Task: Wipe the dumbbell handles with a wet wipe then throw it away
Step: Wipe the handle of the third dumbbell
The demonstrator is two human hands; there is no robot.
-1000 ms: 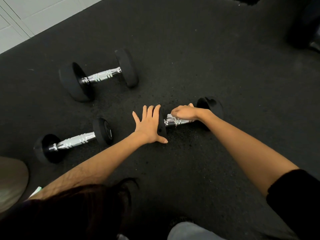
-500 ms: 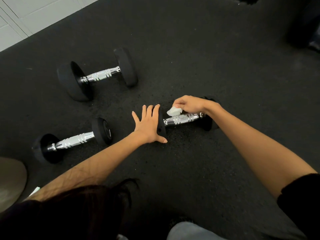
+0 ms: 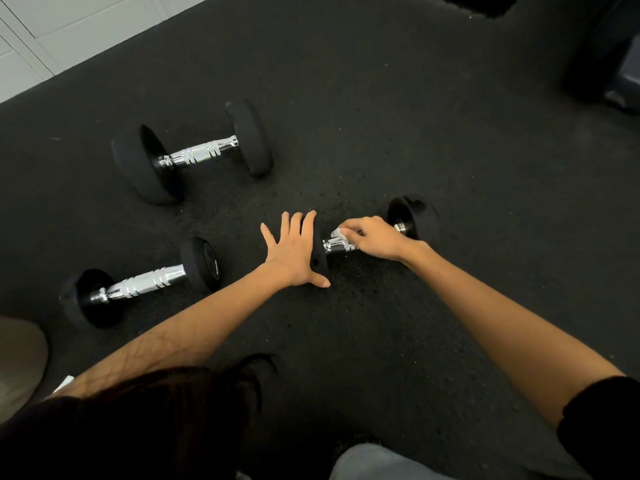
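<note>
Three black dumbbells with chrome handles lie on the dark rubber floor. On the right dumbbell (image 3: 414,216), my left hand (image 3: 294,251) lies flat with spread fingers against the left weight head. My right hand (image 3: 372,237) is closed on a white wet wipe (image 3: 337,233) and presses it onto the left part of the chrome handle (image 3: 332,244). My right hand hides most of that handle. A small dumbbell (image 3: 145,282) lies at the left, and a larger dumbbell (image 3: 194,154) lies behind it.
White wall panels (image 3: 52,32) border the floor at the top left. A dark object (image 3: 609,53) stands at the top right. A beige rounded thing (image 3: 17,358) sits at the left edge, with a bit of white packaging (image 3: 65,381) beside it.
My right hand slid the wipe along the handle to its right end, then back onto the handle's left part. My left hand stayed on the weight head.
</note>
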